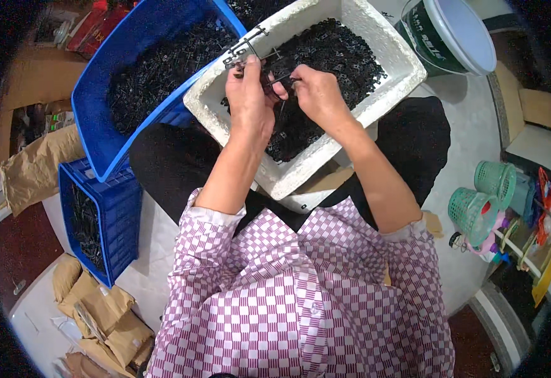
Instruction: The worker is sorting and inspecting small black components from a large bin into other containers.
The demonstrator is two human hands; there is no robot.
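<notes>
My left hand (250, 97) is closed on a black plastic sprue (241, 51), a thin branching frame with small flat parts on it. Its upper end sticks out past my left thumb toward the blue bin. Just to the right, my right hand (319, 94) pinches at a thin black stem of the same sprue, fingertips pressed together. Both hands are above a white foam box (280, 184), which rests between my legs. Many small black plastic parts (338, 53) fill the box.
A large blue bin (89, 107) of black pieces stands at the left, a smaller blue crate (121, 220) below it. At far right are a white-and-green bucket (436, 38) and green baskets (471, 211). Brown paper packages (102, 309) lie lower left.
</notes>
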